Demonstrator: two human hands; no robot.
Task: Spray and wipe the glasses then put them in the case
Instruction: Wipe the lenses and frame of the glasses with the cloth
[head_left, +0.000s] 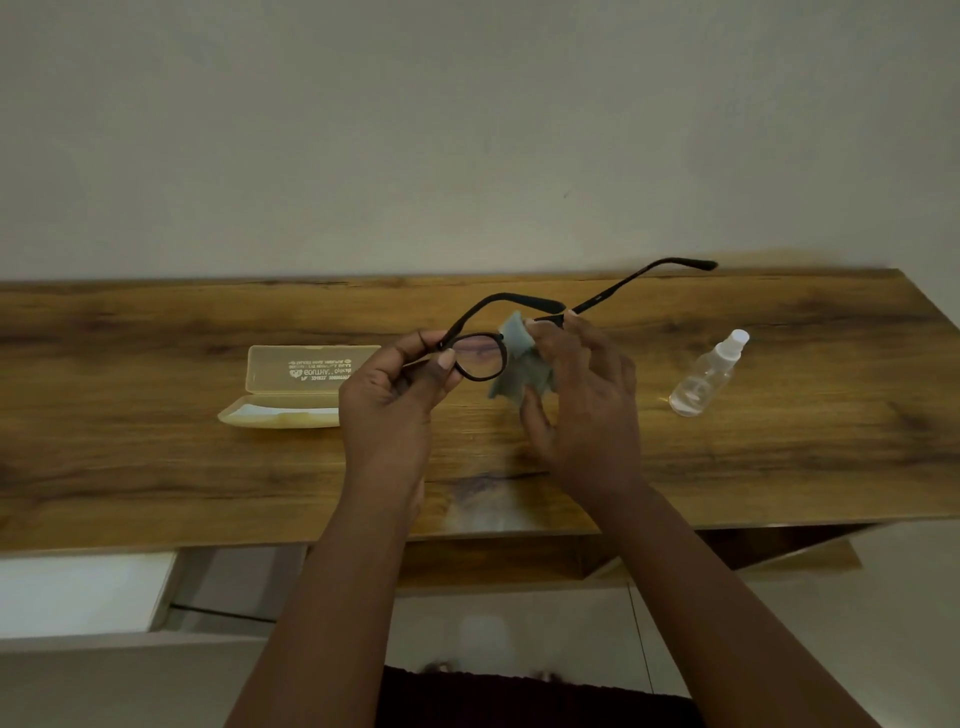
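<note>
Step in hand: wiping. The person holds the black-framed glasses (480, 358) above the middle of the wooden desk (156, 467), clear of its surface.
Left hand: the left hand (395, 395) has thumb and fingers curled in a pinch on the frame at the outer edge of the visible lens, by the hinge.
Right hand: the right hand (582, 395) pinches a grey-green cleaning cloth (519, 358) against the other lens, which is hidden behind cloth and fingers; whether the remaining fingers also press on the frame cannot be told.
Glasses: both temples are unfolded and point away from the person, toward the wall (467, 130).
Spray bottle: the clear spray bottle (709, 374) stands tilted on the desk, well to the right of the hands and near the right end, and is untouched by either hand. Judged from this, spraying is probably done, though no moisture can be made out on the lens.
Case: the translucent cream glasses case (296, 389) lies open on the desk to the left of the hands, its lid up toward the wall. Its near edge is partly behind the left hand.
Done, as judged: case opened, spray likely applied, wiping in progress.
Left to do: finish both lenses, put down the cloth, fold the temples, lay the glasses in the case.
Caution: the temples must be folded before insertion.
</note>
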